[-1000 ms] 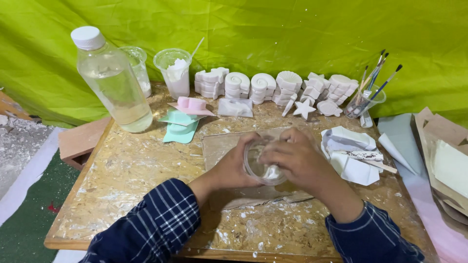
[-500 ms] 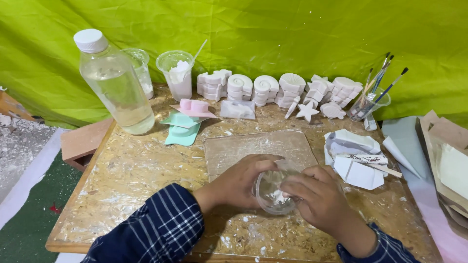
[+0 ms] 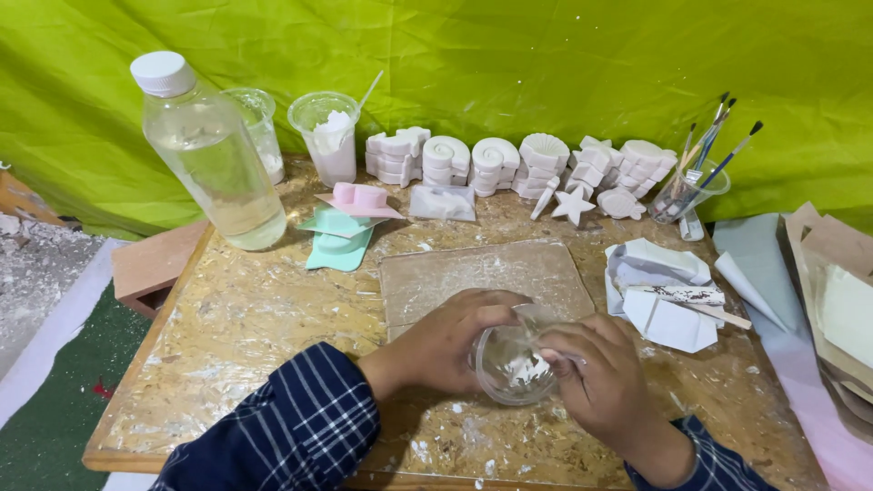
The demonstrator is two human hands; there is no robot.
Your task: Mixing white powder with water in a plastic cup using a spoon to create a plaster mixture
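Filling the whole background, a bright green cloth [image 3: 509, 64] hangs behind a chipboard table [image 3: 227, 327] dusted with white powder. At the table's far left stands a big clear plastic bottle [image 3: 211, 159] with a white cap, part full of clear liquid and bearing no label that can be seen. Right of it are a clear cup [image 3: 255, 123] and another cup of white powder [image 3: 328, 136] with a stick in it. Along the back runs a row of white plaster casts [image 3: 518, 164], stacked shells and stars. A flat square board [image 3: 482, 277] lies mid-table. To the right sit folded white paper trays [image 3: 662, 291] with a smeared stick across them, and a jar of paintbrushes [image 3: 693, 177] behind. Pink and mint moulds [image 3: 350, 223] lie near the bottle. At the near edge, the person's left hand [image 3: 446, 341] wraps around a small clear plastic cup [image 3: 514, 364], clamped on its side, while the right hand [image 3: 605, 377] grips its rim from the other side, fingers closed on it.
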